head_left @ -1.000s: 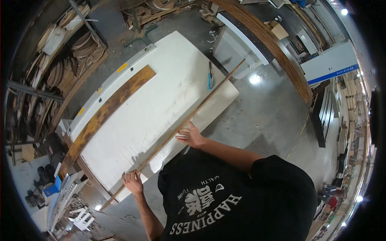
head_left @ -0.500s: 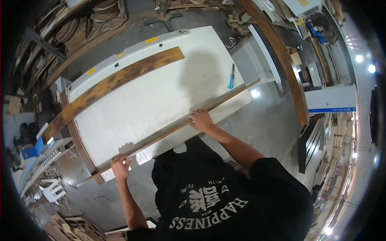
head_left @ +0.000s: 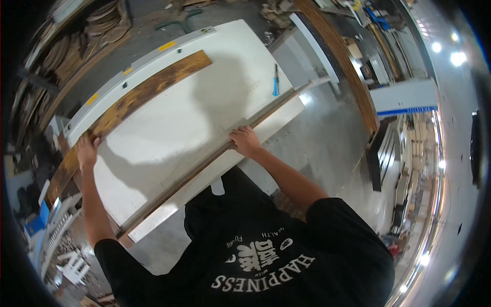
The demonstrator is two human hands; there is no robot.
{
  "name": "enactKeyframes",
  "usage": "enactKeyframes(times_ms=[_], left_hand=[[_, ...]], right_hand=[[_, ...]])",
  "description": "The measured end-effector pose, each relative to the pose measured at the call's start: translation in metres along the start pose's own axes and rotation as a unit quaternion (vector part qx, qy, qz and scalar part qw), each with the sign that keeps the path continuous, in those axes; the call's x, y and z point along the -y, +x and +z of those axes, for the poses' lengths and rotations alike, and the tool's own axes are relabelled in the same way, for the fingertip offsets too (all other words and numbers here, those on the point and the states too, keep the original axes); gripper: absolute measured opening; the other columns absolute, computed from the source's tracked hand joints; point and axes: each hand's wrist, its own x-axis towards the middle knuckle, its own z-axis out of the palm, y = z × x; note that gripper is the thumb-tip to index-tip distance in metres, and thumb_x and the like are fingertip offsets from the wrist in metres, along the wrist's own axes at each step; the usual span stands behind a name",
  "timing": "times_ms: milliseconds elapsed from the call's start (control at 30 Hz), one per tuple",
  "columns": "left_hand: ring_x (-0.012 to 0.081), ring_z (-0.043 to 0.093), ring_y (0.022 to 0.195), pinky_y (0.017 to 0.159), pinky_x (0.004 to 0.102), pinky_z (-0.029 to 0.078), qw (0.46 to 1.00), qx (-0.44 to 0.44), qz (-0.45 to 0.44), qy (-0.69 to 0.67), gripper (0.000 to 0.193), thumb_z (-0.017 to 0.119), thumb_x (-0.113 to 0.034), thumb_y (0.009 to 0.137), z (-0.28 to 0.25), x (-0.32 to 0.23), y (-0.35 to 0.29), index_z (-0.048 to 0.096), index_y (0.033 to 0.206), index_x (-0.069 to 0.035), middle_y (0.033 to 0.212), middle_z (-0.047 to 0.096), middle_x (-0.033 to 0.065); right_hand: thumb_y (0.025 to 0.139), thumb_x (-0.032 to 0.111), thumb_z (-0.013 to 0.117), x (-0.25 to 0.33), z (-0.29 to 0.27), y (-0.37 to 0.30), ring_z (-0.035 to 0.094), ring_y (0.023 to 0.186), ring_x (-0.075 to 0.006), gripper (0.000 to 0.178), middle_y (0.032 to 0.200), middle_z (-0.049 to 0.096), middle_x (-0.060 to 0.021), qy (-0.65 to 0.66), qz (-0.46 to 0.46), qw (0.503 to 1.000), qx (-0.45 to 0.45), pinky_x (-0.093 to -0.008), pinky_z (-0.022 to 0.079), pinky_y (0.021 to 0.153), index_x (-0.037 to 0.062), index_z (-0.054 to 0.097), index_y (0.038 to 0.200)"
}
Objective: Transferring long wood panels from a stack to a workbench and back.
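A long narrow wooden strip [head_left: 204,162] runs along the near side of the white tabletop [head_left: 158,117]. My right hand [head_left: 245,140] is closed over the strip near its middle, fingers curled across the far side. At the far left, my left hand [head_left: 88,152] is on a wide brown wooden plank [head_left: 148,87] with dark mottled grain, its fingers bent over the near edge. Behind the plank lies a long grey spirit level [head_left: 148,56] with yellow labels. A slim blue-handled tool [head_left: 276,86] rests toward the tabletop's right end.
A long dark brown beam [head_left: 342,61] stretches past the right end of the table, beside a white-edged panel [head_left: 314,46]. Racks of curved wood pieces [head_left: 105,23] stand at the far left. A white box with a blue stripe [head_left: 404,97] is at the right.
My left hand has let go of the narrow strip's left end and moved up to the wide plank. My right hand stays on the strip. The whole view has shifted slightly.
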Motion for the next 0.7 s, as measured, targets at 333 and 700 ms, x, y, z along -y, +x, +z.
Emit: enactKeyframes(times_ms=[333, 700], left_hand=[[0.0472, 0.059, 0.126, 0.109, 0.0563, 0.043, 0.982, 0.184, -0.026, -0.038, 0.086, 0.032, -0.074, 0.103, 0.026, 0.021, 0.089, 0.063, 0.140, -0.002, 0.134, 0.066, 0.0257], [0.0445, 0.073, 0.092, 0.082, 0.0548, 0.056, 0.978, 0.129, 0.158, -0.049, 0.050, 0.039, -0.044, 0.111, -0.072, -0.219, 0.020, 0.079, 0.109, -0.013, 0.101, 0.077, 0.0213]], right_hand=[[0.079, 0.033, 0.083, -0.003, -0.005, -0.013, 0.061, 0.110, -0.0226, 0.031, 0.102, 0.066, 0.0010, -0.011, 0.007, 0.999, -0.031, -0.0395, 0.044, 0.100, 0.0151, 0.068, 0.098], [0.086, 0.033, 0.079, -0.017, 0.004, -0.019, 0.045, 0.147, -0.0246, 0.050, 0.154, 0.054, -0.0003, 0.021, -0.026, 0.999, -0.042, -0.0411, 0.033, 0.125, 0.0132, 0.066, 0.130]])
